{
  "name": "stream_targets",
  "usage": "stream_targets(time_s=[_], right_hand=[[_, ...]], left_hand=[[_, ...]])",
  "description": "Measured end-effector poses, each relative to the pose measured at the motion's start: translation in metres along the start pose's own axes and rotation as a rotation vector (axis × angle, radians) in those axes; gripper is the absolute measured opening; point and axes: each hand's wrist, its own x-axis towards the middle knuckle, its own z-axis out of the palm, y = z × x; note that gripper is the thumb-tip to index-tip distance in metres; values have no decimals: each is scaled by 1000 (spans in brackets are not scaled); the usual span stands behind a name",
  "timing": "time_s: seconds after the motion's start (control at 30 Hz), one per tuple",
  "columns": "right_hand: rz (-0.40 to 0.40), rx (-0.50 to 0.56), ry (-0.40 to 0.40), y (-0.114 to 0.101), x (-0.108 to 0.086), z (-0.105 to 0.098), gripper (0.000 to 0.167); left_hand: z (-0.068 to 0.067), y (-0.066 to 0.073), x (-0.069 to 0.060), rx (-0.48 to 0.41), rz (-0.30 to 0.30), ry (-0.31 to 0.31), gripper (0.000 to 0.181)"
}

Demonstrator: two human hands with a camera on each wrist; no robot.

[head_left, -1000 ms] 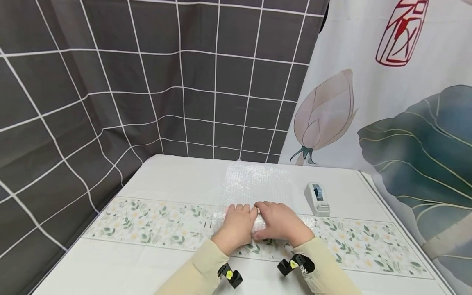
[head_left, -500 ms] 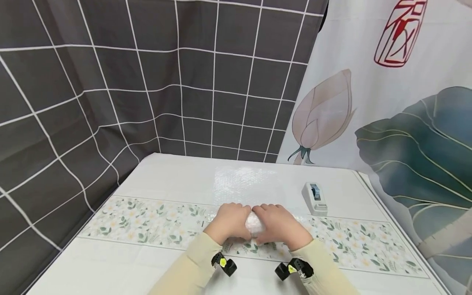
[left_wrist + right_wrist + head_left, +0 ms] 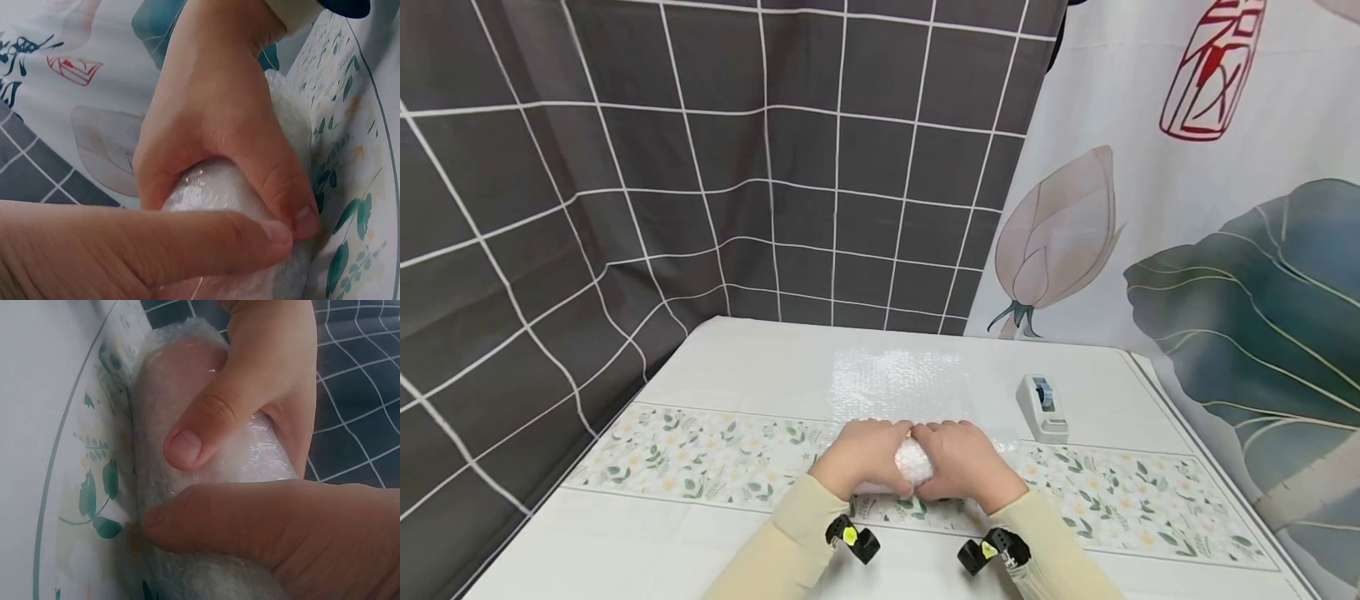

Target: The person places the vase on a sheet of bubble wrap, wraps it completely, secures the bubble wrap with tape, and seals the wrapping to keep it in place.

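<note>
In the head view a bundle (image 3: 913, 461) rolled in clear bubble wrap lies across the table's floral band, between my two hands. My left hand (image 3: 863, 454) curls over its left part, and my right hand (image 3: 961, 462) grips its right part. Both thumbs lie along the near side, as the left wrist view and right wrist view show. Something pinkish shows through the wrap (image 3: 169, 425); its kind cannot be told. A flat sheet of bubble wrap (image 3: 895, 385) extends from behind the hands toward the back of the table.
A white tape dispenser (image 3: 1043, 408) with a blue roll stands right of the sheet. The white table (image 3: 752, 358) carries a floral strip. Dark checked cloth (image 3: 805, 217) hangs behind and left, a lotus-printed curtain (image 3: 1075, 242) on the right.
My left hand has shifted left and the fingertips of both hands have drawn apart, so more of the wrapped bundle shows between them. The tape dispenser stays where it was.
</note>
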Motion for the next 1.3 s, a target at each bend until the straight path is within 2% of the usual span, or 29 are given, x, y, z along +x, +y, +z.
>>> stream_targets(time_s=[0.1, 0.2, 0.33, 0.43, 0.53, 0.63, 0.77, 0.9, 1.07, 1.3], right_hand=[[34, 38, -43, 1, 1, -2, 65], [74, 93, -91, 1, 1, -4, 57], [136, 149, -173, 1, 2, -8, 52], [168, 166, -226, 1, 1, -9, 52], [179, 182, -251, 1, 1, -10, 54], [177, 185, -259, 2, 1, -11, 59], [177, 177, -259, 3, 1, -12, 76], [190, 171, -234, 3, -1, -15, 91], [156, 83, -160, -1, -5, -21, 87], [104, -12, -74, -1, -19, -18, 87]], left_hand=[[-2, 10, -4, 88, -13, 44, 94], [-4, 24, -10, 202, -38, 86, 88], [-3, 41, -20, 349, -80, 79, 84], [2, 49, -22, 440, -103, 63, 81], [8, 52, -20, 480, -116, 67, 75], [11, 51, -17, 470, -121, 64, 74], [12, 45, -13, 429, -96, 70, 80], [11, 36, -6, 329, -54, 88, 85], [14, 21, 6, 215, -3, 116, 84], [16, 8, 13, 156, 34, 126, 73]])
